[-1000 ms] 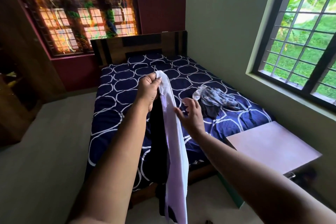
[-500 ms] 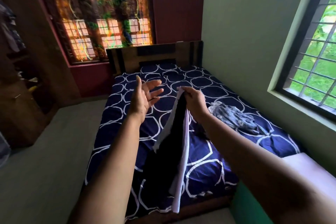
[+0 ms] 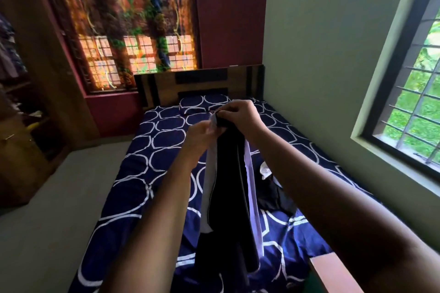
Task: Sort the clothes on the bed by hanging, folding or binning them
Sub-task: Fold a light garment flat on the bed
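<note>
Showing the regrip of a black-and-white garment (image 3: 227,173) held up over the bed (image 3: 152,164): half a second before, we saw the left hand (image 3: 201,134) spread flat, palm up and apart from the cloth, while the right hand (image 3: 240,114) alone carried it; now the left hand has returned and pinches the white border at the top, just beside the right hand, whose curled fingers clench the dark upper edge. Both hands thus grasp the same garment, touching or nearly touching one another at its top, the right slightly higher and farther from us. The cloth hangs straight down from the two grips, between the forearms, as a narrow bunched column of black flanked by pale strips, its lower end dropping out of view near the foot of the bed; we cannot tell whether it touches the navy ring-patterned sheet. We judge that the exchange of grips serves to find the top edge, so that the piece can be spread and its kind read before it is hung, folded or binned; that choice is not yet made. A second crumpled dark garment (image 3: 276,195) with a white patch lies on the sheet to the right, near the green wall, partly hidden by the right forearm and unsorted. The pillow (image 3: 202,102) sits below the headboard (image 3: 200,81)
</note>
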A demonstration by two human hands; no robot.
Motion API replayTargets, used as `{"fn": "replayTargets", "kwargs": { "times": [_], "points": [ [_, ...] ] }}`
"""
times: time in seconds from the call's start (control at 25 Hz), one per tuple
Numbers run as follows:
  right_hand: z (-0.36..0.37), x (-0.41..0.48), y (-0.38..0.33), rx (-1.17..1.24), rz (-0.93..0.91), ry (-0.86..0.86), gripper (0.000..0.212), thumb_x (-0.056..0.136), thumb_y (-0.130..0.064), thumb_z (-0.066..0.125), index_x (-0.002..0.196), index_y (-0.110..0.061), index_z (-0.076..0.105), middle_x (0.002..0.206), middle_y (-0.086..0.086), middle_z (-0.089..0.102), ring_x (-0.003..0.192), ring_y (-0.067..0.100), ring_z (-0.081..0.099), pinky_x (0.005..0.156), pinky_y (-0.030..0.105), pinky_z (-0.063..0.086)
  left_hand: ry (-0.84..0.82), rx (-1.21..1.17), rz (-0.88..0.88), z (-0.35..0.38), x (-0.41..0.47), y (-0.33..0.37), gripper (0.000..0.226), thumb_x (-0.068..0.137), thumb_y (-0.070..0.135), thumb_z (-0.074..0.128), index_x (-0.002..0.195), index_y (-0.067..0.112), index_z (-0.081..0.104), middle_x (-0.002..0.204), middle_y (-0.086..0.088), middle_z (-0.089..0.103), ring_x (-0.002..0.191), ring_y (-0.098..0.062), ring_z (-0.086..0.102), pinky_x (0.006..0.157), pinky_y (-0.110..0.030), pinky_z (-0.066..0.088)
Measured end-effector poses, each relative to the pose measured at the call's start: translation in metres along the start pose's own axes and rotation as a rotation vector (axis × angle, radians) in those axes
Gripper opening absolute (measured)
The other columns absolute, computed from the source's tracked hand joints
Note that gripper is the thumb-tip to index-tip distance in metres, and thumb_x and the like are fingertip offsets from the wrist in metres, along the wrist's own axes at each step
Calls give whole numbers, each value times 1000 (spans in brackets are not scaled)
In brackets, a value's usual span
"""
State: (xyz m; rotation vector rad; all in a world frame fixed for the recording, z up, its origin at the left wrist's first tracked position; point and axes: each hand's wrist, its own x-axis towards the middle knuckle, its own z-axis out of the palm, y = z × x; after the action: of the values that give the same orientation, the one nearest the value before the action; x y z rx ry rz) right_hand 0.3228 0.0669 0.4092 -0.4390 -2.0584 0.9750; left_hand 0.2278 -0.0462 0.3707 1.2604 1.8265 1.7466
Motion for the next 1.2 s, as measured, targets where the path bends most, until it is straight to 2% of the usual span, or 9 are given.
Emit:
{"fn": "replayTargets", "kwargs": {
  "times": [0.12, 0.28, 0.44, 0.68, 0.8, 0.92, 1.0, 1.12, 1.2],
  "points": [
    [-13, 20, 10, -3, 14, 36, 8, 78, -17, 75, 85, -14, 76, 80, -2, 71, 74, 8, 63, 74, 25, 50, 110, 76, 44, 11, 17, -12, 36, 80, 50, 64, 67, 16, 63, 55, 13, 50, 56, -8, 43, 56, -31, 33],
    [-14, 39, 36, -44, 68, 113, 16, 77, -16, 76, 92, -10, 76, 91, 3, 72, 81, 9, 62, 79, 24, 49, 189, 48, 8, 17, 42, -2, 18, 95, 34, 57, 82, 25, 66, 71, 9, 62, 67, -4, 55, 59, -18, 42],
    [3, 46, 58, -43, 179, 73, 17, 81, -4, 64, 93, -13, 73, 76, 0, 66, 63, 5, 55, 61, 21, 49, 179, 15, -4, 18, 68, -5, 20, 94, 22, 59, 76, 25, 65, 74, 5, 64, 72, -10, 57, 68, -28, 46],
    [24, 46, 106, -181, 369, 1, 19, 81, 1, 58, 84, -14, 69, 66, -2, 56, 62, 10, 48, 50, 14, 35, 204, -9, 22, -7, 114, -15, 21, 98, 24, 53, 79, 20, 63, 70, 7, 58, 64, -2, 52, 61, -19, 41],
    [22, 56, 122, 16, 469, 176, 24, 85, -2, 57, 85, -24, 67, 71, -4, 63, 65, 13, 55, 66, 25, 48, 338, 499, 52, -22, 138, -38, 29, 97, 33, 52, 104, 10, 70, 94, -6, 63, 87, -17, 60, 73, -28, 43],
    [16, 57, 119, 163, 441, 226, 13, 87, -9, 65, 90, -22, 66, 80, 2, 65, 73, 15, 57, 74, 31, 49, 284, 804, -238, -32, 153, -57, 34, 99, 42, 43, 117, 22, 64, 112, -9, 64, 103, -33, 60, 79, -40, 47],
    [14, 49, 109, 287, 405, 130, 9, 88, -8, 65, 92, -15, 65, 74, -1, 64, 66, 9, 58, 68, 25, 50, 249, 650, -320, -29, 160, -55, 32, 100, 37, 36, 114, 20, 60, 111, -9, 66, 98, -31, 63, 81, -41, 51],
    [27, 33, 94, 422, 410, -192, 13, 89, 0, 61, 87, -13, 64, 65, -8, 65, 55, 2, 58, 55, 15, 48, 241, 4, -450, -13, 166, -39, 33, 100, 22, 34, 121, 9, 57, 123, -14, 61, 99, -30, 61, 83, -35, 50],
    [47, 25, 93, 365, 418, -320, 13, 89, -2, 61, 93, -14, 63, 70, -4, 64, 57, 7, 57, 51, 16, 45, 200, -300, -558, -5, 165, -28, 38, 98, 26, 35, 121, 8, 59, 122, -13, 62, 102, -29, 61, 81, -31, 45]
  ]
}}
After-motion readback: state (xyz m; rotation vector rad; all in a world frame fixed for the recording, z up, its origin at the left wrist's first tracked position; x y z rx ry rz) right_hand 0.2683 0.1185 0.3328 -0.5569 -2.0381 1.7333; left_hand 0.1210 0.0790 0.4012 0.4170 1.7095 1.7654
